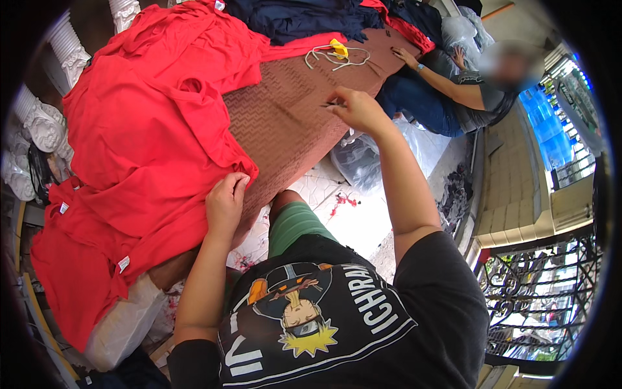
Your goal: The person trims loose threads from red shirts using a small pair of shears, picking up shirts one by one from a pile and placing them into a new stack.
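Observation:
My left hand (226, 198) pinches the near edge of a red garment (146, 129) that lies heaped on a brown patterned table cover (291, 117). My right hand (356, 109) reaches out over the cover, fingers closed on a small thin dark object that is too small to identify. More red garments (84, 259) hang off the table's left end.
A pile of dark blue garments (304, 16) lies at the far end, with a white cord and yellow piece (337, 53) near it. Another person (453, 91) sits across with a hand on the cover. Clear plastic bags (359, 159) lie on the floor. A black iron gate (538, 298) stands at right.

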`<state>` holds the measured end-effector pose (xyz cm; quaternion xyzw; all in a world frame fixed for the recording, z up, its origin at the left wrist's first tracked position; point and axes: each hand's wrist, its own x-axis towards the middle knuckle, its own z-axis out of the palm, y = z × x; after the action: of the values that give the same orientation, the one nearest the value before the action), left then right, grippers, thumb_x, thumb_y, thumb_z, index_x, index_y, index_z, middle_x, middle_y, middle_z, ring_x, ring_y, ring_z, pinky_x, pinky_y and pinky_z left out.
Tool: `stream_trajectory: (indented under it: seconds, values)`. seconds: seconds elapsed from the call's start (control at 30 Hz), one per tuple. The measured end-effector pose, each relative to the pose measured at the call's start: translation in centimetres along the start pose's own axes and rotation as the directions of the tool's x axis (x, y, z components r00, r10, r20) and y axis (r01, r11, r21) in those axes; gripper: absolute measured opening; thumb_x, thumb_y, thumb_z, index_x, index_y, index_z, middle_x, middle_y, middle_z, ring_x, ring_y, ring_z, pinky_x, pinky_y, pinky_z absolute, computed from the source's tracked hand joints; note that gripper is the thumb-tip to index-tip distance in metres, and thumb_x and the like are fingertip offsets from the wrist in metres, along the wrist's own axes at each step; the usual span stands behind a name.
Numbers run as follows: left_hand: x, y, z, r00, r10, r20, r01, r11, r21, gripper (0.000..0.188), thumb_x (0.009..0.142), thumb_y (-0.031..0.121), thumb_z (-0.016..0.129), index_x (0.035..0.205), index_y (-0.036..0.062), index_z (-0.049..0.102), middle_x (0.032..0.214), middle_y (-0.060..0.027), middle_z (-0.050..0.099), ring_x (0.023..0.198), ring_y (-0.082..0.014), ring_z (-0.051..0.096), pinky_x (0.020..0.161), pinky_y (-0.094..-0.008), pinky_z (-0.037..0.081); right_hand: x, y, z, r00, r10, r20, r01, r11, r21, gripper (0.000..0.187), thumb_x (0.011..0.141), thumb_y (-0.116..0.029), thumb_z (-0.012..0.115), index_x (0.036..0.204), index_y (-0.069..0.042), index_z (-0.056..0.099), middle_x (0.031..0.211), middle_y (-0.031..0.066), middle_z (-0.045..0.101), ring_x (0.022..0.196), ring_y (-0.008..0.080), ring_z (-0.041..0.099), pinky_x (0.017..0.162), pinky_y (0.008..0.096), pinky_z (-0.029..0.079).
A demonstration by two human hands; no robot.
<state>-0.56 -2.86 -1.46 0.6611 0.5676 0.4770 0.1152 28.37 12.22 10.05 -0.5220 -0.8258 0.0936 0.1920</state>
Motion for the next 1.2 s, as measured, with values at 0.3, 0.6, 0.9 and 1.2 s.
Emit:
stream_trajectory:
  seconds: [0.3, 0.6, 0.9, 1.2]
  values:
    - [0.2, 0.6, -0.5, 0.998, -0.018, 0.063, 0.018, 1.000, 0.009, 0.012, 0.088, 0.018, 0.063, 0.089, 0.0061, 0.063, 0.080, -0.0129, 0.064, 0.075, -0.0310, 0.062, 0.065, -0.0407, 0.048, 4.6, 17.9, -13.6, 0.844, 0.471, -0.256, -0.533, 0.693, -0.485, 0.062, 0.075, -0.043, 0.070, 0.118, 0.001, 0.060, 0.101, 0.0216, 0.067, 0.098, 0.0296, 0.066, 0.082, 0.0383, 0.052]
    - [0.2, 0.7, -0.2, 0.997, -0.035, 0.065, 0.034, 0.999, 0.018, 0.013, 0.088, 0.018, 0.063, 0.090, 0.0053, 0.064, 0.078, -0.0132, 0.064, 0.073, -0.0304, 0.061, 0.064, -0.0395, 0.047, -0.7, 24.6, -14.6, 0.563, 0.798, -0.216, -0.822, 0.567, -0.047, 0.033, 0.075, -0.029, 0.075, 0.068, 0.000, 0.061, 0.062, 0.0072, 0.058, 0.050, 0.0205, 0.056, 0.047, 0.0377, 0.044]
    - [2.7, 13.4, -4.3, 0.823, 0.531, 0.202, -0.489, 0.843, -0.225, 0.023, 0.076, 0.019, 0.075, 0.096, 0.0116, 0.068, 0.111, -0.0058, 0.062, 0.105, -0.0262, 0.056, 0.087, -0.0383, 0.044, -2.0, 22.4, -12.1, 0.586, 0.808, -0.060, -0.810, 0.586, -0.021, 0.033, 0.080, -0.014, 0.072, 0.098, 0.000, 0.047, 0.059, 0.0050, 0.051, 0.044, 0.0141, 0.044, 0.040, 0.0326, 0.033]
    - [-0.8, 31.1, -7.0, 0.461, 0.888, -0.001, -0.460, 0.238, -0.855, 0.012, 0.079, 0.022, 0.056, 0.078, 0.0146, 0.065, 0.084, -0.0005, 0.062, 0.089, -0.0237, 0.059, 0.068, -0.0398, 0.045, -1.4, 24.2, -7.1, 0.632, 0.773, -0.054, -0.775, 0.631, -0.036, 0.087, 0.081, -0.010, 0.070, 0.146, -0.002, 0.014, 0.065, 0.0063, 0.055, 0.050, 0.0142, 0.050, 0.043, 0.0313, 0.036]
